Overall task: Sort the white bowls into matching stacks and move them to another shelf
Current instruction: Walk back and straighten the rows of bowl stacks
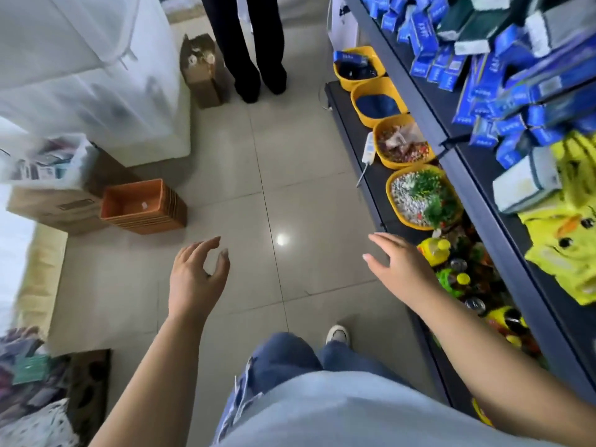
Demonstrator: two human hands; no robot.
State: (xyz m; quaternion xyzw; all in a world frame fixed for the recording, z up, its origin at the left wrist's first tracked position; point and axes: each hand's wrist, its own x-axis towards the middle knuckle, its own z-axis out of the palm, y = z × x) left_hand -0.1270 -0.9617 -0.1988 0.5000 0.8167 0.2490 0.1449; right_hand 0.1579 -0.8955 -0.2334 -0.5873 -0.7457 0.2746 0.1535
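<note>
Over floor (290, 162) by the low shelf (351, 130) edge, our left hand (196, 275) and right hand (393, 266) hover slack, empty; no white bowls visible, so we likely seek them next.

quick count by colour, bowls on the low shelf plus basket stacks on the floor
yellow bowls: 4
orange basket stack: 1
white bowls: 0 in view
total: 5
</note>
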